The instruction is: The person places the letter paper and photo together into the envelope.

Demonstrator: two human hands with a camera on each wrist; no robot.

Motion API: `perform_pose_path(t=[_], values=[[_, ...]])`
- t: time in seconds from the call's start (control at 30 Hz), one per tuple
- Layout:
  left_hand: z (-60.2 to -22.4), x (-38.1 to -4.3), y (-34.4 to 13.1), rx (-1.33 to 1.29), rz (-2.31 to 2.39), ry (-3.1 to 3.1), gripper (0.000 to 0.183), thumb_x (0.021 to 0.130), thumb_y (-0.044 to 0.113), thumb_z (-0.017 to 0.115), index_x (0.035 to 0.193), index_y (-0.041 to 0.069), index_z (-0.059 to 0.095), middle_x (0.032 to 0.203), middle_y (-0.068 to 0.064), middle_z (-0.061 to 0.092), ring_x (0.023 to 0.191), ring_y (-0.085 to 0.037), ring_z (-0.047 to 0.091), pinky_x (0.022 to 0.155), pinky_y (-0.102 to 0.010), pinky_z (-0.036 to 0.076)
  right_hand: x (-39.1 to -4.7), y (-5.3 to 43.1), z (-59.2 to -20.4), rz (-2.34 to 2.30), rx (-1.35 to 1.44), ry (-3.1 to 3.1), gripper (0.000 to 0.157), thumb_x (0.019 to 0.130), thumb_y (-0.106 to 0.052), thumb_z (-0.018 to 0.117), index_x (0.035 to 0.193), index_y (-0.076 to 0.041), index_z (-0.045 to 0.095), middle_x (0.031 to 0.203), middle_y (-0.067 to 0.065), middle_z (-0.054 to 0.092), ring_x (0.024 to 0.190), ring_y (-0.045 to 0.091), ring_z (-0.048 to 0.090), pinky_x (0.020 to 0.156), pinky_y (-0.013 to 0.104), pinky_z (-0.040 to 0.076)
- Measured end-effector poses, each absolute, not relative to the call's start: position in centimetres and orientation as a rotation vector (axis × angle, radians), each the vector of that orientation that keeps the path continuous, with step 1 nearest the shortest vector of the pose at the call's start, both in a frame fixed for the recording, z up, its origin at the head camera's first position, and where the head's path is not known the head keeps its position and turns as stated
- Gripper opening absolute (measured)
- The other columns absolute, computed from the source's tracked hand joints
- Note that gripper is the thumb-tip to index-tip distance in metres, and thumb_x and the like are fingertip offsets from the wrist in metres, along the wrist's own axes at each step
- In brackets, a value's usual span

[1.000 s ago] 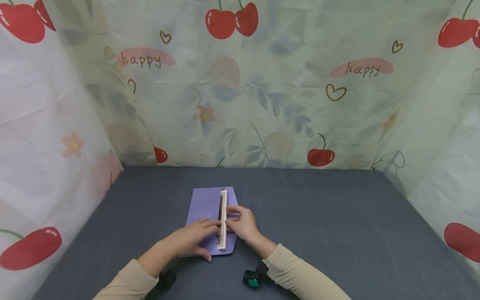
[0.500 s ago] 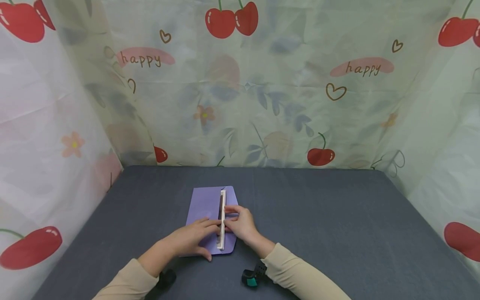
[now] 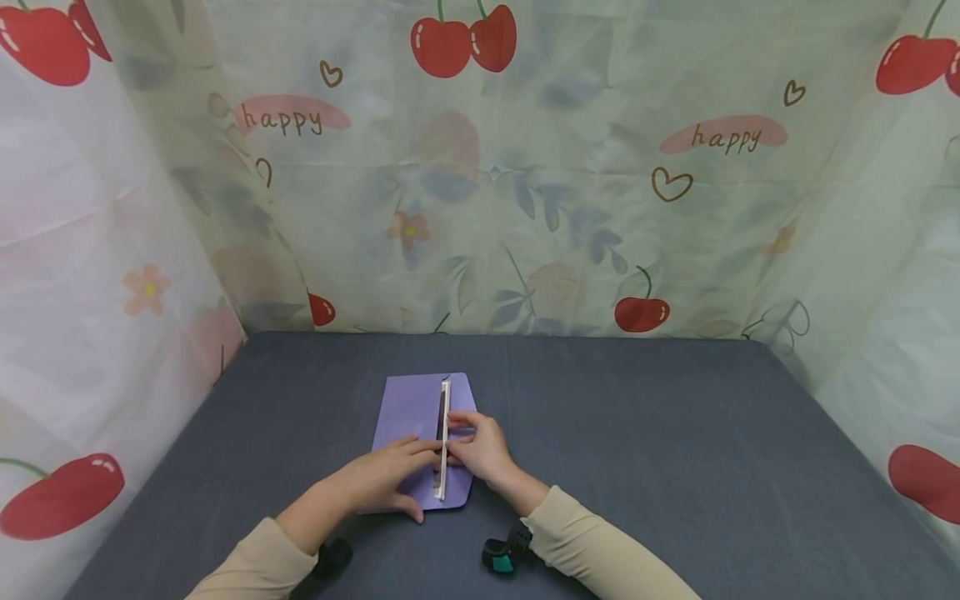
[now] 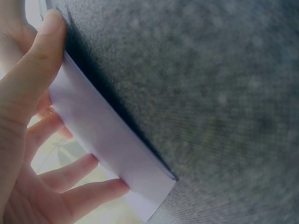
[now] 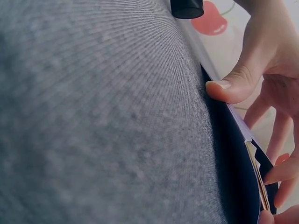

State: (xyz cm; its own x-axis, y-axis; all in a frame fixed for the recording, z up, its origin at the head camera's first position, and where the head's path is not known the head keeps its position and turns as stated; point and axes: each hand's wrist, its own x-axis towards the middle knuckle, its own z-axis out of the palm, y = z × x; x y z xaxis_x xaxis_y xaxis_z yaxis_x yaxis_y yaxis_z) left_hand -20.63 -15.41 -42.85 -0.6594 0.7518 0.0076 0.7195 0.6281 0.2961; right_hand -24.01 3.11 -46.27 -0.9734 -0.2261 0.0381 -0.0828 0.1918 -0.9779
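A purple envelope (image 3: pixel 411 404) lies on the table, its flap (image 3: pixel 461 487) folded out to the right. From its mouth shows a narrow white-bordered strip, the edge of a card (image 3: pixel 443 477). My left hand (image 3: pixel 378 477) spreads over the envelope, fingertips near the mouth and thumb at its near edge. My right hand (image 3: pixel 487 454) pinches the card's edge from the right, over the flap. In the left wrist view, the fingers press on the envelope (image 4: pixel 103 130). Cream layers of the card (image 5: pixel 257 172) show in the envelope's mouth in the right wrist view, beside the right fingertips.
The dark grey table (image 3: pixel 637 450) extends around the envelope. Behind it hangs a cherry-patterned curtain (image 3: pixel 555 167), with more at both sides. A black wrist camera with a green patch (image 3: pixel 501 557) sits below the right sleeve; another black camera (image 3: pixel 333 557) is under the left wrist.
The white strip of card has become narrower and shifted slightly left into the envelope, with the right hand moving left along with it. The left hand has stayed in place.
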Motion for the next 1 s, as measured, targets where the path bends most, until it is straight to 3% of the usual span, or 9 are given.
perform_pose_path(t=[0.4,1.0], values=[[-42.9,-20.62,-15.42,1.243,0.414,2.733,0.055,0.07,0.039,0.076,0.115,0.013,0.056,0.139,-0.009,0.048,0.127,-0.039,0.044,0.102,-0.052,0.04,-23.85,2.96,-46.09,-1.902,-0.311,2.296,0.045,0.077,0.012,0.057,0.122,0.008,0.053,0.114,0.028,0.061,0.077,0.025,0.069,0.059,0.032,0.058],[-42.99,-20.59,-15.46,1.272,0.382,2.756,0.055,0.07,0.041,0.076,0.112,0.013,0.055,0.139,-0.008,0.049,0.124,-0.033,0.048,0.1,-0.046,0.043,-24.13,2.65,-46.27,-1.874,-0.323,2.299,0.049,0.076,0.015,0.053,0.124,0.007,0.05,0.114,0.029,0.059,0.075,0.019,0.066,0.059,0.03,0.058]])
